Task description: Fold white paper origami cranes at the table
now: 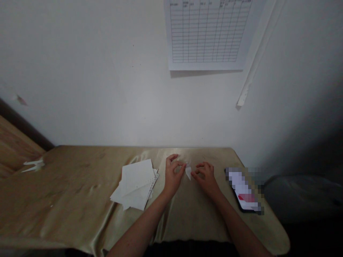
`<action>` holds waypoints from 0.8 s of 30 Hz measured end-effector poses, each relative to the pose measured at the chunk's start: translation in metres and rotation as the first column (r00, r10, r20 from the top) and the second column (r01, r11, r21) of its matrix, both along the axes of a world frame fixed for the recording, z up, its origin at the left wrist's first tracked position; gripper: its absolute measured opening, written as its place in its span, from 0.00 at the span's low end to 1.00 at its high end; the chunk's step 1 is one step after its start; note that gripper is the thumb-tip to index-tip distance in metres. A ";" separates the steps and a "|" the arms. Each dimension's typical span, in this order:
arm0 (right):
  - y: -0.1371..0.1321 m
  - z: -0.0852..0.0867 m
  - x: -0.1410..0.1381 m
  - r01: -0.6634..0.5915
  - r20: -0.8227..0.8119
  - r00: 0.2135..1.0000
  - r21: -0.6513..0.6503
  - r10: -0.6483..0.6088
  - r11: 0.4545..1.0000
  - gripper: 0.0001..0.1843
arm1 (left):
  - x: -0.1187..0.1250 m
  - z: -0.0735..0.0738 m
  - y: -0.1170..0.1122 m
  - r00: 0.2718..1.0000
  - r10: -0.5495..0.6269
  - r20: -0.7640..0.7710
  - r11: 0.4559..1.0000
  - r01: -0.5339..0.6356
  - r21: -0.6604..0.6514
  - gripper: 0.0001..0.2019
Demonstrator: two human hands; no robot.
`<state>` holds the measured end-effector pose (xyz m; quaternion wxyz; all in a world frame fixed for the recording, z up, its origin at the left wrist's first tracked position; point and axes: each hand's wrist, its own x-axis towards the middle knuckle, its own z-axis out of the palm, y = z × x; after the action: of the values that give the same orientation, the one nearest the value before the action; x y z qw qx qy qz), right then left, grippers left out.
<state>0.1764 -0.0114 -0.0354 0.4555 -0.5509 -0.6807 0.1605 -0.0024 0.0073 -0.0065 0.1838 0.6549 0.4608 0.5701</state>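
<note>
Already the paper [188, 172] is small and pointed, folded down to a sliver, so we judge the folding well along, though we cannot say how many creases remain. It sits just over the table [80, 185], near the far edge. Our left hand [173, 175] pinches the paper's upper corner between thumb and forefinger. Our right hand [205, 176] curls at its other side with fingertips at the edge, and we cannot tell whether they grip. Left of the paper lies a stack [136, 184] of flat sheets, none folded, and farther left are some scraps [33, 166]. Right of the paper is a phone [245, 191], its screen blurred. High above the paper hangs a chart [207, 32] whose header is too small to read. No brand shows.
</note>
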 end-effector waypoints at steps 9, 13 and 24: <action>0.002 -0.004 -0.002 -0.061 -0.016 0.998 0.008 0.061 0.998 0.09 | 0.003 -0.003 0.000 0.999 -0.051 -0.001 0.999 0.051 -0.016 0.12; 0.005 -0.004 0.001 0.005 -0.093 0.996 -0.008 -0.005 1.000 0.12 | 0.003 -0.005 0.002 0.998 -0.067 -0.015 0.998 0.067 -0.012 0.10; 0.007 0.003 0.012 -0.030 -0.127 0.992 -0.043 0.024 0.999 0.18 | -0.011 -0.012 0.017 0.977 -0.104 -0.185 0.986 0.076 -0.151 0.09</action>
<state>0.1887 -0.0044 -0.0321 0.4829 -0.5405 -0.6542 0.2163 -0.0131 0.0240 -0.0188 0.2105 0.7124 0.4858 0.4607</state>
